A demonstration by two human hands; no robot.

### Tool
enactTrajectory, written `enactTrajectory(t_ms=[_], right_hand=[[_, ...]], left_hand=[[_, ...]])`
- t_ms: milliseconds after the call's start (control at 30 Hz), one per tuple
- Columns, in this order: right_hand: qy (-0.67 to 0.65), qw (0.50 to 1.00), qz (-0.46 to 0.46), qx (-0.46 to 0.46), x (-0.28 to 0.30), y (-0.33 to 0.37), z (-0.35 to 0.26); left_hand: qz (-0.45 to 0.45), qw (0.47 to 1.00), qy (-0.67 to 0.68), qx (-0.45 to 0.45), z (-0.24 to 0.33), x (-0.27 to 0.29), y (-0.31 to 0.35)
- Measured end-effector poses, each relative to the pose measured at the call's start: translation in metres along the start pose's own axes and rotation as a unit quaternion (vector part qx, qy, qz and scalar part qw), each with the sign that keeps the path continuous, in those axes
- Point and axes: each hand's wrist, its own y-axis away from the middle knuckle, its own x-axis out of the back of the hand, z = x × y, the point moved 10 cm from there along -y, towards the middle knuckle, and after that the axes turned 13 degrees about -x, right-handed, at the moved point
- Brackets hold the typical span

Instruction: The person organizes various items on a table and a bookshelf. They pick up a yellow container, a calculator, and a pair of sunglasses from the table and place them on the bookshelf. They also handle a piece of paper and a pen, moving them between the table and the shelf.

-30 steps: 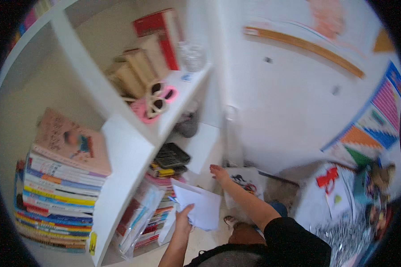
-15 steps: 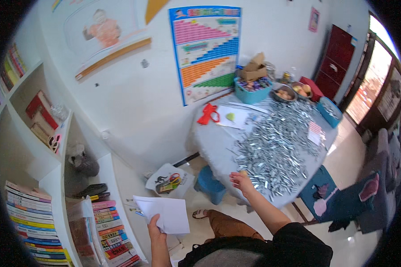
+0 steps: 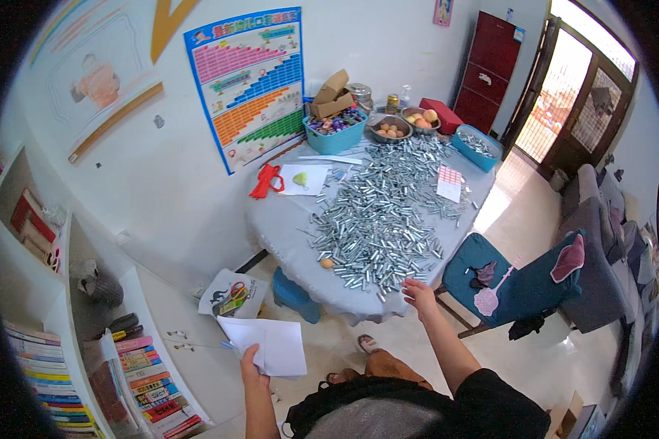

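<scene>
My left hand (image 3: 252, 368) grips several white paper sheets (image 3: 274, 345) by their lower left part, thumb on top. They are held low, between the shelves and the table. My right hand (image 3: 419, 296) hovers at the near edge of the table (image 3: 289, 252), fingers apart and nothing in them. Just beyond it spreads a wide heap of small silvery metal cylinders (image 3: 381, 212). A small round yellow-brown thing (image 3: 326, 263) lies at the heap's near left edge.
On the table's far side stand a turquoise basket (image 3: 337, 139), metal bowls (image 3: 390, 132) and a blue bin (image 3: 476, 150). A blue stool (image 3: 294, 296) is under the left edge. A teal chair (image 3: 483, 274) stands right, bookshelves (image 3: 135, 293) left.
The view has turned to the right, so the table and wall sit farther left. My right hand has shifted right along the table's near edge. My left hand still holds the paper sheets.
</scene>
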Motion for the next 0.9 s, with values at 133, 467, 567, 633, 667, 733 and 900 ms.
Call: enactTrajectory(t_ms=[133, 467, 567, 633, 667, 733, 900], right_hand=[[0.015, 0.999, -0.033, 0.013, 0.027, -0.011, 0.002], [0.040, 0.998, -0.032, 0.036, 0.139, -0.053, -0.050], [0.016, 0.999, -0.016, 0.044, 0.189, -0.084, -0.066], [-0.024, 0.999, -0.007, 0.026, 0.218, -0.098, -0.073], [-0.043, 0.999, -0.002, 0.018, 0.228, -0.103, -0.078], [-0.057, 0.998, 0.024, 0.018, 0.249, -0.112, -0.092], [-0.108, 0.993, 0.025, 0.046, 0.271, -0.139, -0.126]], left_hand=[[-0.005, 1.000, 0.002, 0.006, -0.025, -0.017, 0.004], [-0.022, 1.000, -0.013, 0.004, -0.088, -0.145, 0.035], [-0.035, 0.999, -0.010, 0.010, -0.123, -0.185, 0.038], [-0.050, 0.999, -0.012, 0.007, -0.141, -0.213, 0.044], [-0.058, 0.998, -0.015, 0.000, -0.147, -0.227, 0.049], [-0.065, 0.998, -0.022, 0.003, -0.157, -0.247, 0.052], [-0.053, 0.997, -0.039, 0.028, -0.165, -0.276, 0.053]])
